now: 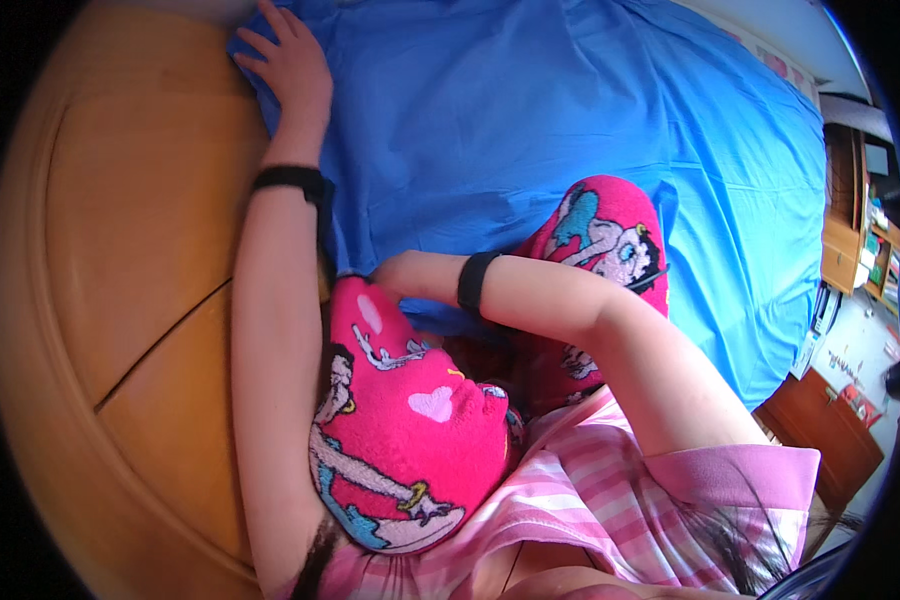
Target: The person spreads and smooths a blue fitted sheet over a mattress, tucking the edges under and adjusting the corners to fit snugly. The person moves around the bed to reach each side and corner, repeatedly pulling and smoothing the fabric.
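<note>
My left hand [292, 62] lies flat with fingers spread on the corner of a blue bedsheet [530, 110], right where the sheet meets the wooden headboard [140, 260]. A black band circles that wrist. My right hand [402, 274], also with a black wristband, reaches down to the sheet's edge between my knees; its fingers are curled and partly hidden, so I cannot tell whether it grips the sheet. My knees in pink cartoon-print trousers [410, 430] rest on the bed.
The curved wooden headboard fills the left side. A wooden shelf unit [850, 230] with small items stands at the right, and a brown wooden cabinet [820, 430] sits below it on the floor.
</note>
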Demonstrator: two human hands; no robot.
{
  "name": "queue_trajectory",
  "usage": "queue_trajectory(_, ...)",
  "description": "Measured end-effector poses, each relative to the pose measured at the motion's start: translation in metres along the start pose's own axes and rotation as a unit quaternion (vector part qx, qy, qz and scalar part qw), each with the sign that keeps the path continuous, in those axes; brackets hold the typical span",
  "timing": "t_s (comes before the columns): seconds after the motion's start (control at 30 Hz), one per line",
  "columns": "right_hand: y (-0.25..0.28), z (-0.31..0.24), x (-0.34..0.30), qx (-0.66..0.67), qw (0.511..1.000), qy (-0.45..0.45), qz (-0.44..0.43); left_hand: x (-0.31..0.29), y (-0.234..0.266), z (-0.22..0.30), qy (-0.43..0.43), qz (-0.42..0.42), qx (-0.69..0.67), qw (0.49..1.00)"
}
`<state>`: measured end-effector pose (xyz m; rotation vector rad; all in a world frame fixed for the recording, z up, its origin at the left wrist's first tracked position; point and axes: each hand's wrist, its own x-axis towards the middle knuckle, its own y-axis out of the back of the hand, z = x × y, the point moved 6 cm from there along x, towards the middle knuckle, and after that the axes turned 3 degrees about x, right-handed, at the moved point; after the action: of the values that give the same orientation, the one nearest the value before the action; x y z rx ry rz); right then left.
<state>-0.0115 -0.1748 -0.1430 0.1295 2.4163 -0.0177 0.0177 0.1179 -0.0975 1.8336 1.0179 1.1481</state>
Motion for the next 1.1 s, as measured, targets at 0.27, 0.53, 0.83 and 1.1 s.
queue_trajectory(0.27,0.181,0.055,-0.277,-0.020,0.957,-0.011,0.291,-0.079,0.003,0.048,-0.095,-0.187,-0.192,0.959)
queue_trajectory(0.53,0.119,0.378,-0.440,0.192,0.614,-0.468,0.605,-0.061,-0.056,-0.030,0.002,-0.178,-0.323,0.929)
queue_trajectory(0.83,0.123,0.362,-0.478,0.302,0.643,-0.356,0.608,-0.049,-0.037,-0.034,0.030,-0.088,-0.291,0.952)
queue_trajectory(1.1,0.228,0.196,-0.557,-0.215,0.620,-0.276,0.702,-0.021,0.062,-0.100,0.185,-0.069,-0.365,0.910)
